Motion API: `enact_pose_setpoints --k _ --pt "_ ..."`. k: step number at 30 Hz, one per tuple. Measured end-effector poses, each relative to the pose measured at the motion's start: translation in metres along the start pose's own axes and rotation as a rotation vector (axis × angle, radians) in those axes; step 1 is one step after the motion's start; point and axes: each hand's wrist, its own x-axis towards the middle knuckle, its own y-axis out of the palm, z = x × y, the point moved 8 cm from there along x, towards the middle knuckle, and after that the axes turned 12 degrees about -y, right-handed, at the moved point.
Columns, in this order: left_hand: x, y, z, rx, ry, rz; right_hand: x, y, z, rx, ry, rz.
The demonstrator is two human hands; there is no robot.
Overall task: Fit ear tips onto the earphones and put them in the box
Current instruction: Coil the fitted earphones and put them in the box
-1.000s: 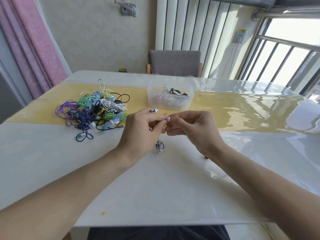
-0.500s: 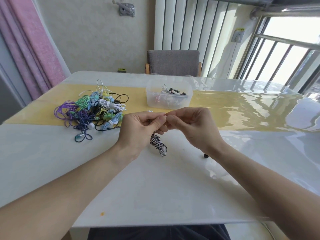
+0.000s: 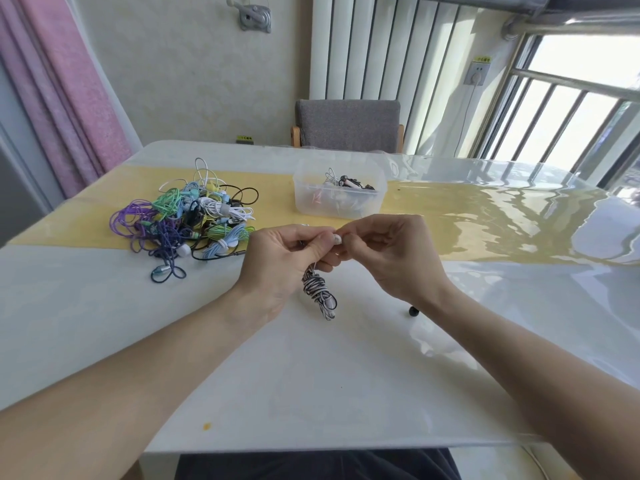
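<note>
Hands (image 3: 341,252) meet above desk (image 3: 311,375) centre, wound cable (image 3: 318,289) dangling below them. Earphone pile (image 3: 187,220) far left on desk. Box (image 3: 337,192) behind hands, earphones inside. Small bead (image 3: 412,310) right of cable. Chair (image 3: 348,124) behind desk.

A black-and-white striped earphone cable (image 3: 318,289), coiled in a bundle, hangs just above the white table (image 3: 311,375). Its white earbud end (image 3: 336,239) sits above the coil, nearer than the clear plastic box (image 3: 339,202), which holds a few earphones. Left of the box lies a tangled pile of coloured earphones (image 3: 187,220). A small black ear tip (image 3: 412,310) lies on the table, right of the coil.
</note>
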Motion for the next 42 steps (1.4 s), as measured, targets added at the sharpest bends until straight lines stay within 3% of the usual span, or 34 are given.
enact_pose_setpoints --k 8,19,32,36,42 --pt "0.001 -0.005 -0.002 -0.017 0.022 -0.066 0.001 0.004 -0.003 0.057 0.037 0.031" --pt "0.000 -0.005 0.001 -0.003 0.049 -0.082 -0.002 0.002 -0.010 0.053 0.115 -0.080" --pt "-0.001 -0.006 -0.007 0.080 0.105 -0.105 -0.007 0.015 -0.028 0.573 0.437 -0.019" --pt "-0.002 -0.008 -0.009 0.095 0.126 -0.122 -0.006 0.017 -0.028 0.577 0.417 -0.039" --pt "-0.002 -0.008 -0.007 0.085 0.104 -0.113 -0.006 0.009 -0.023 0.394 0.277 -0.094"
